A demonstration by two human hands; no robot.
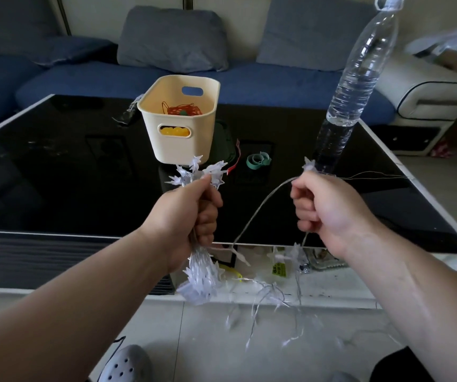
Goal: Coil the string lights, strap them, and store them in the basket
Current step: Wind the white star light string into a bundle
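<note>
Fingers (208,213) of our left hand (191,216) curl tight round the gathered string lights (202,279) off the coffee table's (56,175) near edge, and our right hand (323,208) grips the next run of wire. We judge coiling partly done, since a loose strand (266,299) trails on the floor (194,340). Strapping and storing remain: the basket (179,117) stands toward the far edge, the small green strap (257,161) just beside it.

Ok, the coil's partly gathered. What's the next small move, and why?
Probably bring the right hand across to the left hand and lay its strand onto the coil as another loop. A long tail hangs loose to the floor, so the strap and basket likely wait.
</note>
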